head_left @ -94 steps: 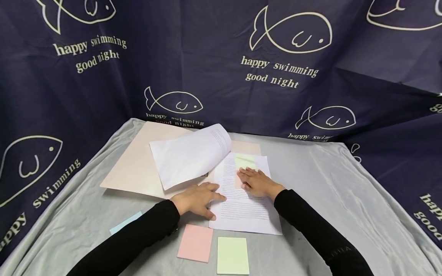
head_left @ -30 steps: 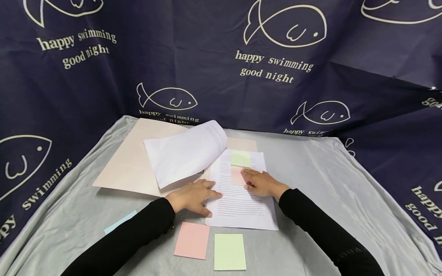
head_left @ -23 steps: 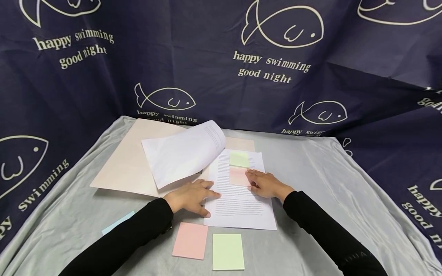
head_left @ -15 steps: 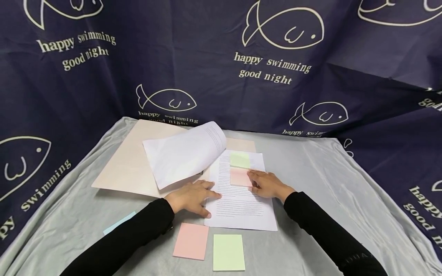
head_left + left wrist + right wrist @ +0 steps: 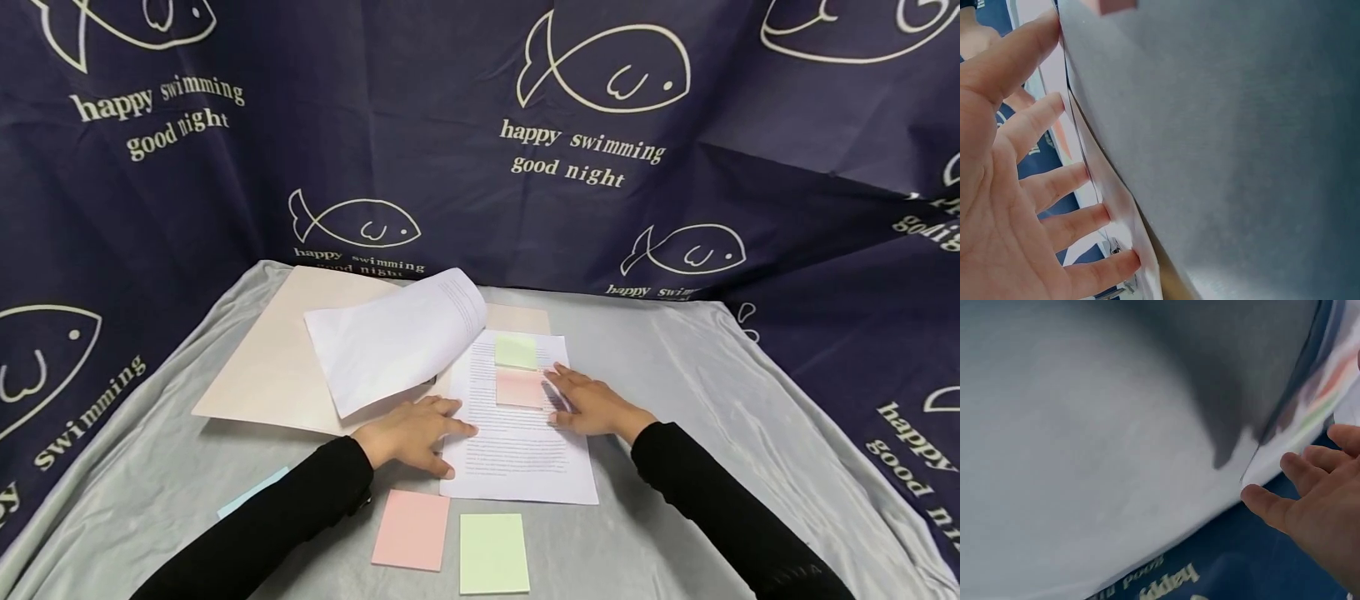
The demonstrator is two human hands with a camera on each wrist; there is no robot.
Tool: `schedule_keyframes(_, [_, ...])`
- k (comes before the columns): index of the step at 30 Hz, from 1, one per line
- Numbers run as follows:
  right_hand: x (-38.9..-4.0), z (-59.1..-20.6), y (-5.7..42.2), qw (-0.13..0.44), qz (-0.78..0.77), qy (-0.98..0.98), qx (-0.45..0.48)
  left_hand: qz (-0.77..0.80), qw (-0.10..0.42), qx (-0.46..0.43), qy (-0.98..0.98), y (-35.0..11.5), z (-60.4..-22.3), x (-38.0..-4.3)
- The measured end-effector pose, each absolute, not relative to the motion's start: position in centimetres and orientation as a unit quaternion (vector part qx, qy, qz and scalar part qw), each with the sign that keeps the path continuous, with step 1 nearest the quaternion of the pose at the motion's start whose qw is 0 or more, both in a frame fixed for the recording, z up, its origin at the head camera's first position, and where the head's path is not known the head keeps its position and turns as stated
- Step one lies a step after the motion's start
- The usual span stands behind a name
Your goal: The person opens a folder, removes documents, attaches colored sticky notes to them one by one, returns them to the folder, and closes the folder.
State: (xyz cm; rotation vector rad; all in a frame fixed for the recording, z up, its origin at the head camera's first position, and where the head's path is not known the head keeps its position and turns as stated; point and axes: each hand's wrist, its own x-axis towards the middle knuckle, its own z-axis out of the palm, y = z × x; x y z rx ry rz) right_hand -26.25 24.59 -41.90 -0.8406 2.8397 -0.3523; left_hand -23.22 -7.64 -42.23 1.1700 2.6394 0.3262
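Note:
A printed sheet (image 5: 517,467) lies in the middle of the head view, a green sticky note (image 5: 515,351) near its top and a pink sticky note (image 5: 519,389) just below. My right hand (image 5: 596,406) is spread over the sheet's right edge, fingertips right at the pink note's right side. At the sheet's left edge my left hand (image 5: 412,433) rests with fingers apart. The left wrist view shows that palm (image 5: 1004,206), its fingertips along the paper edge. In the right wrist view the right hand (image 5: 1316,494) has extended fingers and grips nothing.
A turned-back page (image 5: 397,342) curls over a pale folder (image 5: 277,358) at the back left. Nearer me lie a pink sticky pad (image 5: 411,531) and a green sticky pad (image 5: 494,553). A blue pad (image 5: 251,492) is partly behind my left sleeve. A fish-print curtain (image 5: 465,150) hangs behind the table.
My right hand has slid right, from covering the pink note to beside it, and its fingers have come off the note. My left hand stays at the sheet's left edge.

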Motion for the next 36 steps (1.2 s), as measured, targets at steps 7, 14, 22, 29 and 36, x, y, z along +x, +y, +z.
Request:
schedule_keyframes(7, [-24.3,-41.5,27.9,0.091,-0.119,0.958,-0.245,0.123,0.125,0.395,0.902,-7.7,-42.4,-23.3])
schedule_keyframes(14, [-23.5,-42.4,29.2,0.137,-0.132,0.955,-0.228,0.143,0.131,0.394,0.898,-8.1,-42.5,-23.3])
schedule_keyframes(22, [-23.8,-42.3,29.0,0.139,-0.128,0.954,-0.231,0.150,0.138,0.391,0.897,-7.9,-42.3,-23.4])
schedule_keyframes(29, [-24.0,-42.2,29.2,0.137,-0.126,0.955,-0.230,0.150,0.101,0.413,0.893,-8.2,-41.7,-23.5])
schedule_keyframes(36, [-24.0,-42.5,29.3,0.143,-0.132,0.955,-0.223,0.165,-0.007,0.438,0.884,-10.5,-39.7,-22.1])
